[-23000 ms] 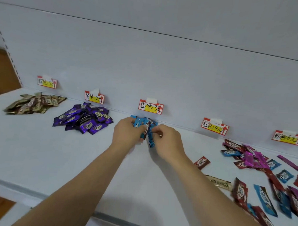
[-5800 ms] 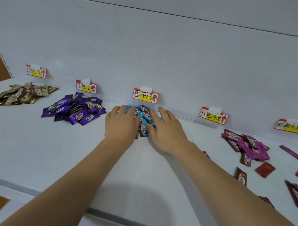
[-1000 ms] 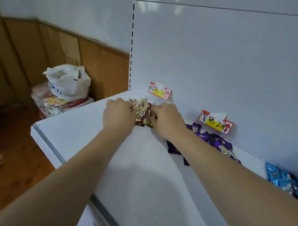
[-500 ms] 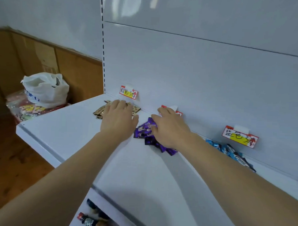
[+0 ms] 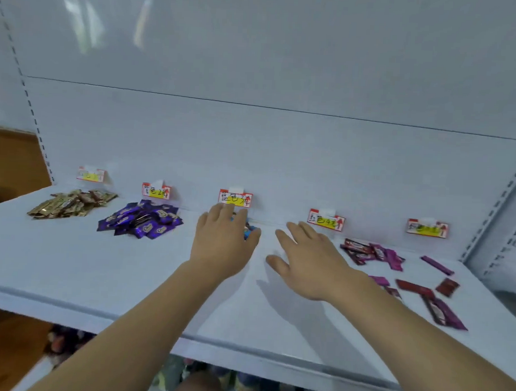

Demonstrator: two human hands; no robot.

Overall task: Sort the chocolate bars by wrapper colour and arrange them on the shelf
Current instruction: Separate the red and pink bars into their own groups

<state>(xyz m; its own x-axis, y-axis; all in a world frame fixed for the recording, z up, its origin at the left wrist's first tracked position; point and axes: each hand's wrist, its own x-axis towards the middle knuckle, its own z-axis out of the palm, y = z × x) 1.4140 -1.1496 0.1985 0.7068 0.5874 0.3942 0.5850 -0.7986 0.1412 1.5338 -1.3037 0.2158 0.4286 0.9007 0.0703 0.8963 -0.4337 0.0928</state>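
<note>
A: White painted metal shelf (image 5: 70,264), head view, the only view. What sits on it, left to right?

B: A heap of gold-brown foil-wrapped chocolate bars (image 5: 70,206) at far left, under the first paper price tag (image 5: 90,174). Just right of it, a heap of purple foil-wrapped bars (image 5: 141,222) under the second tag (image 5: 156,190). The two heaps lie apart.

A: And the blue ones?

B: Blue-wrapped bars (image 5: 248,232) lie below the third tag (image 5: 235,198), mostly hidden. The left hand (image 5: 223,247) lies palm down over them, fingers extended and close together, not curled round any wrapper. Whether the palm presses on them, I cannot tell.

A: Right hand?

B: The right hand (image 5: 307,261) hovers or rests flat on bare shelf just right of the blue bars, fingers spread, thumb out, holding nothing. Contact with the surface is unclear; the frame is slightly blurred.

A: Unsorted stock?

B: Beneath the fourth tag (image 5: 325,220), a mixed cluster of dark red and magenta bars (image 5: 372,253) touching each other. Nearer the front right, scattered red and magenta bars (image 5: 441,309) lie singly. One long magenta bar (image 5: 437,265) sits alone below the fifth tag (image 5: 427,228).
</note>
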